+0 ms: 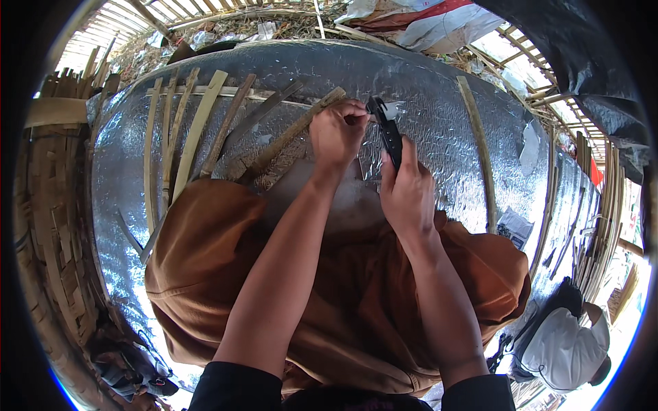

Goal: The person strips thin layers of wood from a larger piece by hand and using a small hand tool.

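My left hand (337,133) is closed around the near end of a long brown bamboo strip (284,140) that runs away to the left over a silver foil mat (439,103). My right hand (406,192) grips the black handle of a knife (387,127), whose tip points up toward the left hand's fingers. The blade meets the strip's end right at my left fingertips. Both forearms come up from the lower edge over my brown-clad lap (205,267).
Several split bamboo strips (195,130) lie fanned on the mat at the left, and one long strip (480,151) lies at the right. Woven bamboo flooring (55,205) borders the left side. Another person in a white shirt (565,346) sits at the lower right.
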Demonstrator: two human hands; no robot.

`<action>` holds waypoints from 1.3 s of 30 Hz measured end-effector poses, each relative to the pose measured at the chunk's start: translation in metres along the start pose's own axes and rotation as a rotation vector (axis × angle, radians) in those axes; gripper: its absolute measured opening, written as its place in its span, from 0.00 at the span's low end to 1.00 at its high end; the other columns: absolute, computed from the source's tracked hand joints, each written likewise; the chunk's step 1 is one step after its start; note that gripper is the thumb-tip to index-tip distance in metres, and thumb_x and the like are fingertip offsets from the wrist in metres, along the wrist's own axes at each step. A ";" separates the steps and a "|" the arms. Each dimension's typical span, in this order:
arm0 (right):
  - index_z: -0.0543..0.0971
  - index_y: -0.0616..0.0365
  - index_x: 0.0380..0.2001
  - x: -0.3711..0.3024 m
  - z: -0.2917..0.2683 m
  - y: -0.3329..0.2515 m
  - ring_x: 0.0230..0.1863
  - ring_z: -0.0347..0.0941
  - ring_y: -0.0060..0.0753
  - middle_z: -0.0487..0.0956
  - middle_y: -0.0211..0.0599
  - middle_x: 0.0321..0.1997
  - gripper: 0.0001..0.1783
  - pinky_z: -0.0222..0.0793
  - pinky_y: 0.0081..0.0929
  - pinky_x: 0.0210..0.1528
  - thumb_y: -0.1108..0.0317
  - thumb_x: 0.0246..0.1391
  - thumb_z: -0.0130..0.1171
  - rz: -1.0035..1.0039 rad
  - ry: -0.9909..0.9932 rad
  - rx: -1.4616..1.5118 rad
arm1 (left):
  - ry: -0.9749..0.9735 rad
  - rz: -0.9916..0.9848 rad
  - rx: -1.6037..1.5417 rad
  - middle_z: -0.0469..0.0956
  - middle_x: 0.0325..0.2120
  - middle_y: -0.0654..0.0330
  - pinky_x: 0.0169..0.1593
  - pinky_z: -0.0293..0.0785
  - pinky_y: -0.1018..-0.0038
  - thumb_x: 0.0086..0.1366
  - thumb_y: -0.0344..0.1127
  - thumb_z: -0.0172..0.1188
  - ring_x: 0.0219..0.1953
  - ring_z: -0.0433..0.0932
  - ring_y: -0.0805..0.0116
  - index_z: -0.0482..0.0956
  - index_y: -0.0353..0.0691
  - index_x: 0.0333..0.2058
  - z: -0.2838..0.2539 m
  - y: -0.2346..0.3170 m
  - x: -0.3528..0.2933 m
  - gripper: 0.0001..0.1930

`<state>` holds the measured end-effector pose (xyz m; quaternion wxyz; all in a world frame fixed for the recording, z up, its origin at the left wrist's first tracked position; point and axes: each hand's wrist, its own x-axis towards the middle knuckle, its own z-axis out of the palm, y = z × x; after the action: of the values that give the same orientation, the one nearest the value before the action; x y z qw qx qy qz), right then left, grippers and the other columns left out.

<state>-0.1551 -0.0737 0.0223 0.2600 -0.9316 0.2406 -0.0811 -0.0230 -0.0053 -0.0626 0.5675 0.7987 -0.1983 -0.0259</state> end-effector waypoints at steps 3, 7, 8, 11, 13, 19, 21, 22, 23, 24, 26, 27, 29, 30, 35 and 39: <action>0.67 0.67 0.55 -0.003 -0.002 -0.008 0.28 0.80 0.66 0.80 0.60 0.28 0.20 0.74 0.54 0.24 0.68 0.66 0.55 -0.082 0.194 0.134 | 0.002 0.006 0.012 0.88 0.36 0.61 0.40 0.81 0.75 0.54 0.28 0.72 0.32 0.86 0.69 0.87 0.35 0.30 0.000 -0.001 0.001 0.06; 0.66 0.67 0.55 0.001 0.003 -0.003 0.28 0.79 0.67 0.80 0.61 0.29 0.20 0.74 0.54 0.25 0.68 0.66 0.55 -0.005 0.020 -0.049 | 0.003 0.001 0.000 0.88 0.36 0.61 0.40 0.81 0.74 0.54 0.29 0.72 0.33 0.87 0.67 0.87 0.35 0.30 -0.001 -0.002 0.001 0.05; 0.66 0.67 0.55 0.002 0.002 -0.003 0.28 0.79 0.67 0.80 0.61 0.28 0.20 0.74 0.55 0.25 0.68 0.66 0.55 -0.035 0.100 -0.004 | 0.006 0.005 -0.003 0.88 0.36 0.61 0.40 0.81 0.74 0.54 0.29 0.72 0.33 0.87 0.67 0.87 0.35 0.30 0.001 -0.002 0.005 0.05; 0.67 0.67 0.54 -0.006 0.002 -0.006 0.28 0.79 0.67 0.80 0.60 0.27 0.19 0.73 0.55 0.25 0.67 0.66 0.55 -0.077 0.222 0.099 | -0.009 0.023 0.034 0.88 0.35 0.62 0.40 0.81 0.74 0.54 0.30 0.73 0.33 0.87 0.67 0.87 0.36 0.30 -0.001 -0.001 -0.002 0.06; 0.67 0.67 0.55 -0.001 -0.002 -0.010 0.29 0.79 0.67 0.80 0.63 0.31 0.20 0.74 0.54 0.25 0.68 0.65 0.56 0.113 -0.014 -0.029 | 0.012 0.045 0.016 0.88 0.34 0.62 0.39 0.81 0.74 0.54 0.30 0.73 0.33 0.87 0.66 0.87 0.36 0.30 -0.001 -0.002 0.002 0.06; 0.67 0.68 0.55 -0.002 0.001 -0.007 0.30 0.80 0.69 0.80 0.65 0.28 0.20 0.75 0.55 0.26 0.66 0.65 0.55 -0.095 0.261 0.133 | 0.017 0.037 0.013 0.88 0.34 0.62 0.38 0.81 0.74 0.54 0.30 0.73 0.31 0.86 0.67 0.87 0.37 0.29 0.002 -0.002 0.004 0.05; 0.66 0.69 0.55 0.000 -0.003 -0.013 0.30 0.80 0.69 0.79 0.68 0.31 0.21 0.75 0.55 0.26 0.69 0.65 0.56 0.121 -0.058 -0.022 | 0.000 0.020 0.044 0.88 0.34 0.62 0.38 0.81 0.74 0.54 0.30 0.73 0.31 0.86 0.68 0.87 0.37 0.29 -0.002 -0.002 0.001 0.05; 0.65 0.70 0.55 -0.002 0.006 -0.002 0.30 0.79 0.70 0.79 0.67 0.29 0.21 0.74 0.55 0.25 0.70 0.65 0.56 0.034 -0.025 0.009 | -0.016 0.009 0.071 0.88 0.34 0.62 0.38 0.81 0.74 0.54 0.30 0.73 0.32 0.87 0.68 0.87 0.36 0.29 -0.002 -0.001 0.001 0.05; 0.65 0.70 0.55 -0.002 0.005 0.001 0.30 0.79 0.70 0.79 0.67 0.29 0.21 0.74 0.55 0.25 0.70 0.65 0.56 0.033 -0.021 0.003 | -0.015 0.012 0.064 0.88 0.34 0.62 0.38 0.81 0.74 0.54 0.30 0.73 0.32 0.87 0.68 0.87 0.36 0.29 0.001 0.000 0.003 0.05; 0.65 0.69 0.55 -0.005 0.003 -0.002 0.30 0.79 0.70 0.79 0.66 0.27 0.20 0.73 0.56 0.25 0.70 0.65 0.55 -0.009 0.092 0.072 | -0.002 0.024 0.036 0.88 0.34 0.62 0.38 0.81 0.74 0.54 0.30 0.73 0.32 0.87 0.68 0.86 0.36 0.29 0.001 -0.001 0.002 0.05; 0.65 0.68 0.54 -0.004 -0.001 -0.011 0.29 0.79 0.71 0.78 0.63 0.25 0.19 0.71 0.57 0.24 0.69 0.65 0.54 -0.056 0.276 0.212 | 0.009 0.028 0.015 0.88 0.34 0.62 0.38 0.81 0.74 0.55 0.30 0.72 0.32 0.87 0.68 0.86 0.36 0.29 0.000 -0.002 -0.002 0.05; 0.65 0.68 0.54 -0.002 -0.001 -0.010 0.29 0.79 0.71 0.78 0.63 0.25 0.19 0.71 0.57 0.24 0.69 0.65 0.54 -0.056 0.279 0.209 | 0.008 0.031 0.009 0.88 0.34 0.62 0.38 0.81 0.74 0.55 0.30 0.72 0.32 0.87 0.68 0.86 0.36 0.29 0.002 -0.002 0.001 0.05; 0.65 0.68 0.55 0.000 0.001 -0.002 0.28 0.79 0.70 0.79 0.64 0.28 0.19 0.71 0.55 0.23 0.71 0.65 0.55 0.089 0.031 0.071 | 0.006 0.037 0.001 0.88 0.34 0.62 0.38 0.81 0.74 0.55 0.30 0.72 0.32 0.87 0.68 0.86 0.36 0.29 0.002 -0.001 0.003 0.05; 0.65 0.68 0.54 0.000 0.004 -0.002 0.28 0.79 0.69 0.79 0.64 0.28 0.18 0.72 0.55 0.23 0.71 0.65 0.55 0.055 -0.023 0.016 | 0.022 0.055 0.007 0.88 0.34 0.63 0.37 0.81 0.74 0.55 0.30 0.73 0.32 0.86 0.68 0.86 0.37 0.29 0.000 -0.004 0.002 0.05; 0.66 0.67 0.51 -0.004 0.003 -0.007 0.29 0.79 0.69 0.79 0.64 0.27 0.17 0.73 0.58 0.25 0.69 0.65 0.55 -0.099 0.283 0.131 | 0.003 0.037 0.017 0.88 0.35 0.63 0.37 0.81 0.74 0.54 0.30 0.73 0.31 0.86 0.69 0.87 0.37 0.29 0.001 -0.005 -0.001 0.05; 0.64 0.69 0.57 -0.003 0.010 0.005 0.30 0.79 0.68 0.79 0.64 0.29 0.22 0.74 0.55 0.25 0.70 0.65 0.56 0.018 -0.004 -0.055 | 0.016 0.020 0.017 0.88 0.35 0.63 0.36 0.81 0.74 0.54 0.31 0.74 0.31 0.86 0.69 0.86 0.37 0.29 0.002 -0.002 0.000 0.06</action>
<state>-0.1570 -0.0712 0.0111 0.2356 -0.9363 0.2508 -0.0703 -0.0227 -0.0063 -0.0651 0.5624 0.8017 -0.2019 -0.0120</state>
